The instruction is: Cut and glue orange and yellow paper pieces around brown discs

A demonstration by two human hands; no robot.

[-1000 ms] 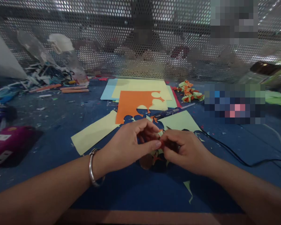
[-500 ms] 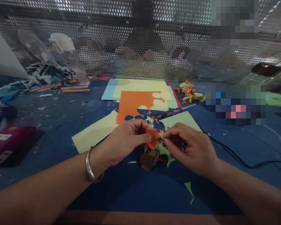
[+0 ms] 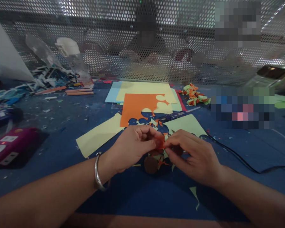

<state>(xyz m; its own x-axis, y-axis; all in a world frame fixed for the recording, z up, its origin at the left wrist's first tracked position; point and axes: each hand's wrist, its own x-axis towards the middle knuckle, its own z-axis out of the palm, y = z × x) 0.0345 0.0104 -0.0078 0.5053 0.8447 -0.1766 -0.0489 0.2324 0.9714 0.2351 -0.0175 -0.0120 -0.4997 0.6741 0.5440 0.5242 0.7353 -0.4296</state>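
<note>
My left hand (image 3: 130, 147), with a metal bangle on the wrist, and my right hand (image 3: 192, 155) meet over the blue table (image 3: 61, 126). Both pinch a small orange paper piece (image 3: 160, 141) between fingertips. Under the hands lie orange and pale-green paper scraps (image 3: 162, 160) and a round brown disc (image 3: 150, 164). Just beyond them sit an orange sheet (image 3: 135, 106) with rounded cut-outs and pale-yellow sheets (image 3: 97, 134).
A black cable (image 3: 239, 158) runs right of my hands. A pile of folded orange-green paper shapes (image 3: 194, 95) lies at the back right. A magenta box (image 3: 11, 147) is at left, orange sticks (image 3: 78, 91) and clutter at back left. A perforated metal screen (image 3: 109, 38) closes the rear.
The hands parted slightly, showing the orange piece in my left fingers, then closed together again with both pinching it. The view shifted slightly.
</note>
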